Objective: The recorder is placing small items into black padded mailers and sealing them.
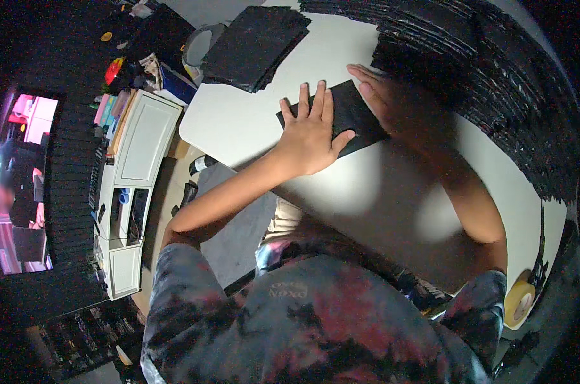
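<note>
Head view, hands (307,139) at black sheet (356,114), left spread flat

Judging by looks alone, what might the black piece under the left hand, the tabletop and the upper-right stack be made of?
Black piece: perhaps plastic film or paper; mostly matte, flat, straight-edged.
Tabletop: possibly laminate; smooth, white, no visible grain.
Upper-right stack: probably thin, shiny plastic; its crinkled edges catch glints.

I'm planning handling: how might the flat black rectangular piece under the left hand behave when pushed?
The flat black rectangular piece would probably slide rather than tip, since it lies flat on the smooth-looking white tabletop. It's likely light, looking thin. Its straight edges hint at mild stiffness.
</note>
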`<act>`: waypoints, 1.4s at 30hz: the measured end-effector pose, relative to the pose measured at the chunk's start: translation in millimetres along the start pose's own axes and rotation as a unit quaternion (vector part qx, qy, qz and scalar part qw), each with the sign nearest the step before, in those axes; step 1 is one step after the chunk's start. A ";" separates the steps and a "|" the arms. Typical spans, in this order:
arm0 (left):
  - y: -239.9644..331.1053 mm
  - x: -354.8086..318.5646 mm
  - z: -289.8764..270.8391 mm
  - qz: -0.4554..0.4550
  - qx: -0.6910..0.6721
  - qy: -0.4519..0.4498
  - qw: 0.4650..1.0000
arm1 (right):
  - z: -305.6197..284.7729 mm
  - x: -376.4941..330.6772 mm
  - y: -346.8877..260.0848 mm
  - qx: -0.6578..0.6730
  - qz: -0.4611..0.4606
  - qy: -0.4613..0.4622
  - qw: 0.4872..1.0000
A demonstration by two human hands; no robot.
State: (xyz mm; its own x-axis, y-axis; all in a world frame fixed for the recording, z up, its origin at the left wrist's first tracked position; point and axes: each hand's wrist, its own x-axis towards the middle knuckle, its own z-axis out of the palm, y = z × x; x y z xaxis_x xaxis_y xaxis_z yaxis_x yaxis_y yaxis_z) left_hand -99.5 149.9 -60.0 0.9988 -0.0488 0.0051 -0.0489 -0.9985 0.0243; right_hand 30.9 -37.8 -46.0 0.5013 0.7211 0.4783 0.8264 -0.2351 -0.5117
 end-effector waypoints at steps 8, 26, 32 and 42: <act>-5.7 11.0 -27.3 -0.011 -0.060 0.030 0.998 | -1.0 7.7 2.5 -0.001 0.074 -0.024 0.997; -103.3 -10.3 -111.9 -0.081 -0.643 0.177 0.741 | -7.6 79.3 -47.6 0.024 0.093 -0.139 0.986; -120.3 -33.2 -125.9 -0.105 -0.639 0.162 0.745 | 2.5 104.1 -68.9 0.362 -0.009 0.018 0.932; -124.5 -37.6 -102.6 -0.129 -0.664 0.154 0.720 | -5.7 101.8 -53.5 0.115 -0.073 -0.002 0.991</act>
State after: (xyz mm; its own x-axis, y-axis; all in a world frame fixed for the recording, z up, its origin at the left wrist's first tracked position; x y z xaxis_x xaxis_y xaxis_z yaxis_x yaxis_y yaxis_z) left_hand -131.4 278.6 39.3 0.9369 0.3466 0.0462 -0.0275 -0.0585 0.9979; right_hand 39.2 44.5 34.1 0.3795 0.7394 0.5562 0.8094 0.0259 -0.5866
